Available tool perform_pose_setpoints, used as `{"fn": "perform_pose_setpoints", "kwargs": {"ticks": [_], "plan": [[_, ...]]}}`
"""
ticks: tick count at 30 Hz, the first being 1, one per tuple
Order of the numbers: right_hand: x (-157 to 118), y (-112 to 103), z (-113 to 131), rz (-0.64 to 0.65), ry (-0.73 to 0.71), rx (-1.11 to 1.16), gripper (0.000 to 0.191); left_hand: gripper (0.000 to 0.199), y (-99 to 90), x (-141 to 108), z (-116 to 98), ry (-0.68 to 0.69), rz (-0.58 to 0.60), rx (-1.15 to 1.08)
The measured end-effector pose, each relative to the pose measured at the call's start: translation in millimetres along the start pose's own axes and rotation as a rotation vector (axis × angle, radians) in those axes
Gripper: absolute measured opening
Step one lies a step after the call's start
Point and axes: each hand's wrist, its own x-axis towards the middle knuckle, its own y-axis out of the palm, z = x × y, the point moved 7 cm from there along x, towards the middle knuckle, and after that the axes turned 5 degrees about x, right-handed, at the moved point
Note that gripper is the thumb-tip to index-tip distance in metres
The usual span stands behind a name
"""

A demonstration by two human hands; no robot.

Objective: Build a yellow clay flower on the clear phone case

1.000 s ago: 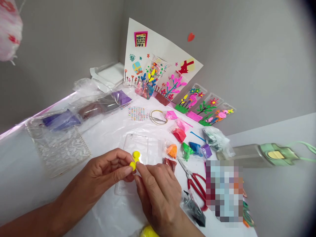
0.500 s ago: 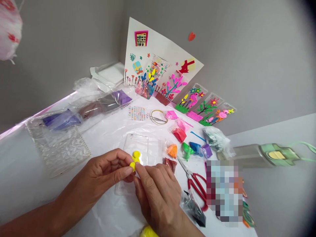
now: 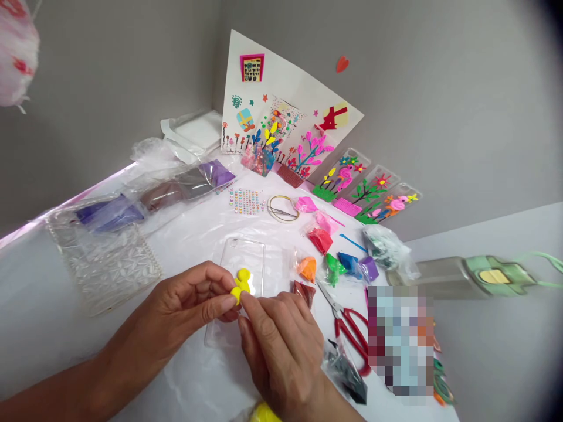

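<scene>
A small yellow clay piece [image 3: 236, 293] is pinched between the thumb and fingers of my left hand [image 3: 193, 302]. The index fingertip of my right hand [image 3: 281, 337] touches that piece from the right, and the right thumb is just below. Right behind the fingertips, more yellow clay [image 3: 243, 275] lies on a clear phone case [image 3: 229, 252]. The case rests flat on the white table, its lower part partly covered by both hands. A larger yellow lump [image 3: 264, 413] shows at the bottom edge, below my right wrist.
Red-handled scissors [image 3: 352, 337], a black clay packet [image 3: 349, 378] and coloured clay packets [image 3: 335, 266] lie on the right. Decorated cases [image 3: 341, 176] lean against the wall at the back. Plastic bags [image 3: 109, 217] lie on the left. A bottle [image 3: 448, 276] is at the far right.
The small yellow piece looks slightly wider and turned between the fingertips. Both hands have stayed nearly in place.
</scene>
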Motion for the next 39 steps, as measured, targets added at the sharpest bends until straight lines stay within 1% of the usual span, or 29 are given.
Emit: {"fn": "perform_pose_setpoints", "kwargs": {"ticks": [4,7,8,10,12,14,16,19,21,26,29,33,37,39], "plan": [[0,-2,-1,-0.041,0.007,0.006,0.019,0.014,-0.1,1,1,0.006,0.005,0.01],[-2,-1,-2,-0.05,0.027,0.056,0.018,0.015,-1.4,0,2,0.013,-0.003,0.059],[-2,-1,-4,-0.053,0.065,0.087,0.018,0.016,-2.0,0,3,0.007,-0.007,0.075],[-4,0,-12,-0.056,0.196,0.181,0.015,0.018,-2.6,-1,6,-0.011,-0.005,0.093],[-6,3,-21,-0.037,0.35,0.332,0.009,0.019,-3.1,-1,8,-0.011,-0.005,0.103],[-7,7,-28,-0.019,0.471,0.508,0.007,0.02,-3.2,-2,9,-0.01,-0.008,0.129],[-7,10,-33,-0.012,0.562,0.641,0.008,0.019,-2.7,-2,7,-0.013,-0.01,0.163],[-6,12,-38,-0.013,0.657,0.73,0.009,0.018,-0.4,-3,3,-0.01,0.003,0.184],[-6,13,-39,-0.012,0.693,0.759,0.011,0.017,0.8,-2,0,0.003,0.009,0.183],[-8,16,-40,-0.001,0.749,0.78,0.008,0.015,1.4,-1,1,0.015,0.0,0.2],[-9,17,-41,0.007,0.776,0.801,0.011,0.014,0.9,-1,1,0.026,-0.014,0.222],[-11,19,-43,0.011,0.815,0.832,0.006,0.017,1.9,-2,4,-0.003,-0.003,0.221],[-12,20,-44,0.019,0.823,0.83,0.011,0.018,2.3,-2,7,-0.014,0.004,0.235],[-12,21,-45,0.023,0.844,0.841,0.01,0.019,2.2,-3,8,-0.017,0.007,0.231]]}}
